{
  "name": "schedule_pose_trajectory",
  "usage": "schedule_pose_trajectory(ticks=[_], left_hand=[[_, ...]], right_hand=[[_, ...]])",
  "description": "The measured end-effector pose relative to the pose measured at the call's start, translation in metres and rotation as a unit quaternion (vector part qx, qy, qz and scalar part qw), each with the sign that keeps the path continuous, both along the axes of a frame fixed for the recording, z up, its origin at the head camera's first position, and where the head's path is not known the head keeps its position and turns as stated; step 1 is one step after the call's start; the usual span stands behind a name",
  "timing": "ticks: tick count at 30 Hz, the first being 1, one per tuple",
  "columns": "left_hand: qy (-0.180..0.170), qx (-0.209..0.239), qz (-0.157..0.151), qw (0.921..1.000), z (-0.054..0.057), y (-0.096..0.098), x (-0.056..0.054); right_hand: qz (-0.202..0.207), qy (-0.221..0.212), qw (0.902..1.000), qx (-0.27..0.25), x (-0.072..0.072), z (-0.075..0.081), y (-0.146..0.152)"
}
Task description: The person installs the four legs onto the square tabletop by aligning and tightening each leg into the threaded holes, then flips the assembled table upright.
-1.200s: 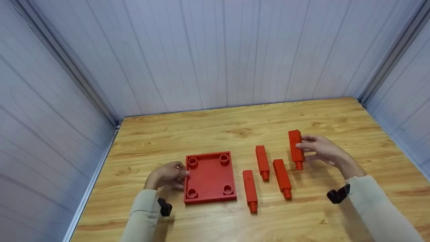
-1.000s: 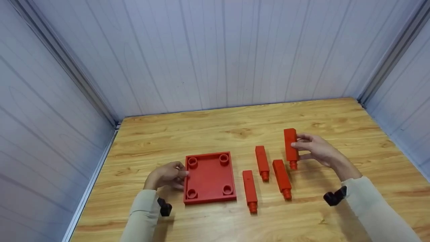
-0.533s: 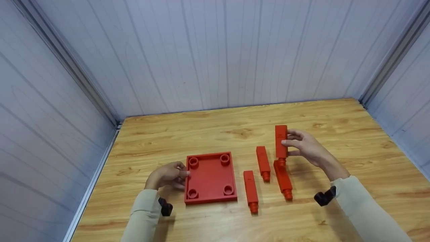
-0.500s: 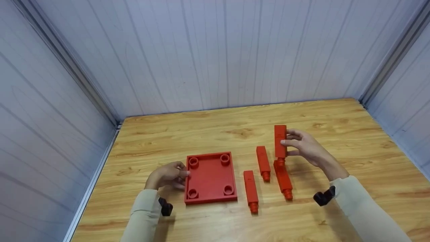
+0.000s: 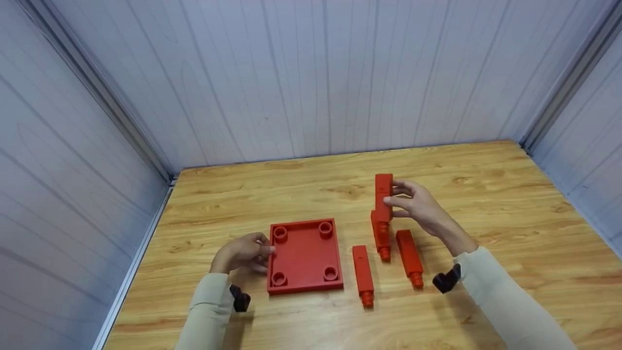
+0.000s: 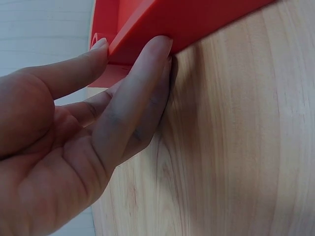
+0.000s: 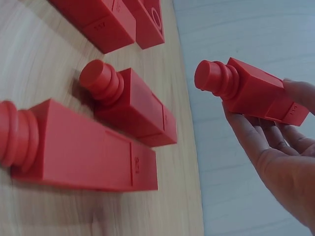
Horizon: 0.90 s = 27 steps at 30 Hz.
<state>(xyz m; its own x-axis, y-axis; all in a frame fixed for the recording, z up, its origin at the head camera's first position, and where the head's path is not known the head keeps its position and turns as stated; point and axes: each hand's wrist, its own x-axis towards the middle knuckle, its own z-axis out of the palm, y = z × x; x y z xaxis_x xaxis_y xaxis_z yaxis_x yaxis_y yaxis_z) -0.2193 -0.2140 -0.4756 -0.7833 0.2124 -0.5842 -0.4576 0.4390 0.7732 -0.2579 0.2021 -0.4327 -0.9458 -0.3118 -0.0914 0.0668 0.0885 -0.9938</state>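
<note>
On the left, a red square tabletop (image 5: 303, 255) lies with its rim up and a round socket at each corner. My left hand (image 5: 243, 253) pinches its left edge; in the left wrist view, the thumb meets the rim and the fingers touch the side wall (image 6: 197, 22). Held upright by my right hand (image 5: 419, 204) is a red table leg (image 5: 383, 187), gripped between thumb and fingers with its ridged round peg (image 7: 216, 78) pointing down. Three similar legs lie on the table: one (image 5: 381, 240) partly behind the held leg, another (image 5: 362, 272) near the tabletop, a third (image 5: 409, 255) farther right.
The wood-grain table (image 5: 486, 209) meets a pale panelled wall (image 5: 311, 82) at the back. Side panels (image 5: 53, 184) with metal corner strips stand to left and right. Each sleeve cuff carries a black wrist fitting.
My right hand has carried the upright leg leftward, from right of the lying legs, past the rightmost one to over the middle one. My left hand and the tabletop stay in place.
</note>
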Motion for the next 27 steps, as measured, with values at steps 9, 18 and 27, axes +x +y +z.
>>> schedule_pose_trajectory(ticks=[9, 18, 27], left_hand=[[0.001, 0.010, 0.008, 0.9999, -0.003, 0.001, 0.000], [0.007, 0.015, 0.013, 0.9998, -0.003, 0.000, 0.000], [0.010, 0.017, 0.018, 0.9996, -0.005, 0.000, 0.000]], right_hand=[[0.001, 0.027, 0.9995, -0.016, -0.003, -0.003, -0.022], [0.003, 0.041, 0.9985, -0.037, -0.005, -0.007, -0.046], [0.011, 0.055, 0.9970, -0.053, -0.009, -0.016, -0.073]])
